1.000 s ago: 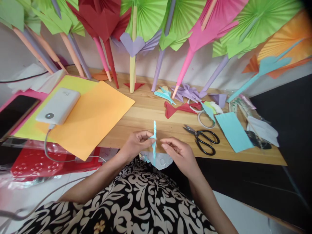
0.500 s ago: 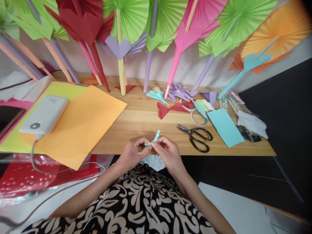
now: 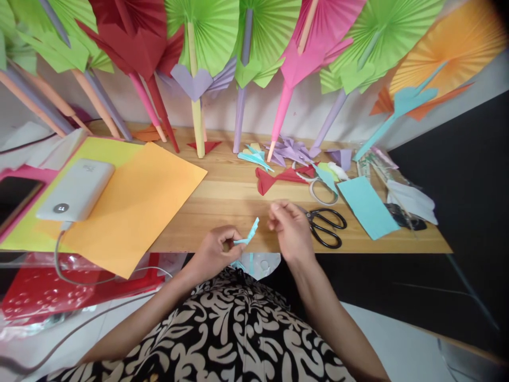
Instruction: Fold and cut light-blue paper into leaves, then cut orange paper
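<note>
A small folded light-blue paper strip (image 3: 252, 233), bent and pleated at its upper end, is pinched between the thumb and fingers of my left hand (image 3: 214, 246) just above the table's front edge. My right hand (image 3: 293, 231) is off the strip, its fingers loosely curled and a little apart, with nothing visible in them. Right beside it lies a pair of black-handled scissors (image 3: 328, 220), whose blades are mostly hidden behind that hand. Farther right rests a flat light-blue paper piece (image 3: 369, 207). A roll of tape (image 3: 324, 192) lies behind the scissors.
Colourful paper fans, one of them pink (image 3: 300, 63), lean along the wall. Red paper scraps (image 3: 266, 181) and purple ones (image 3: 292, 150) lie at the back. On the left, a white power bank (image 3: 77, 188) with a cable sits on orange paper (image 3: 167, 180), near a phone (image 3: 18, 196).
My right hand has let go of the light-blue strip and moved right and up, toward the scissors, covering their blades. My left hand keeps hold of the strip in nearly the same place.
</note>
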Demonstrator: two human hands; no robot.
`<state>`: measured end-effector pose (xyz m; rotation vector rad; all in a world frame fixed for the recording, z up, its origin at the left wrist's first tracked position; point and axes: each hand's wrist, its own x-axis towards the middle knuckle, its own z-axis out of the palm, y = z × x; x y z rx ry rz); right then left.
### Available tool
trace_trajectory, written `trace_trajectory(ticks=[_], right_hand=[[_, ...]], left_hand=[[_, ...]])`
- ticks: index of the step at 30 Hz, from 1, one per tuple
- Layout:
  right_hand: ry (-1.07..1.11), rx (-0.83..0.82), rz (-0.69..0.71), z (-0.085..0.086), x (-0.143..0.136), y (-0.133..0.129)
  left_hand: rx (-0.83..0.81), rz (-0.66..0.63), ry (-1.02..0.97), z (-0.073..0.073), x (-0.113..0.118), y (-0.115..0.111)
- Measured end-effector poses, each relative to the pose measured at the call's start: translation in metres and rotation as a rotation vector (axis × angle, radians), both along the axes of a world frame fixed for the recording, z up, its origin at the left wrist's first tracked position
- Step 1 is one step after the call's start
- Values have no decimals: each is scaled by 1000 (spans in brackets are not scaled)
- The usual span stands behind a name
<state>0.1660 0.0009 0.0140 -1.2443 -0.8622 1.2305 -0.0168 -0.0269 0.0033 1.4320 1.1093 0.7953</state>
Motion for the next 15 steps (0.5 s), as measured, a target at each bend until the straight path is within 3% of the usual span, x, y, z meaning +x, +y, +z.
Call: trace_trajectory(ticks=[3, 10, 15], right_hand=[[-82, 58, -17, 3, 11, 1], [-178, -77, 385, -2, -8, -32], [-109, -128, 356, -6, -18, -35]], left_hand=[[-57, 23, -36, 0, 0, 0], [-109, 80, -110, 1, 2, 2], [-109, 84, -103, -1, 2, 2]])
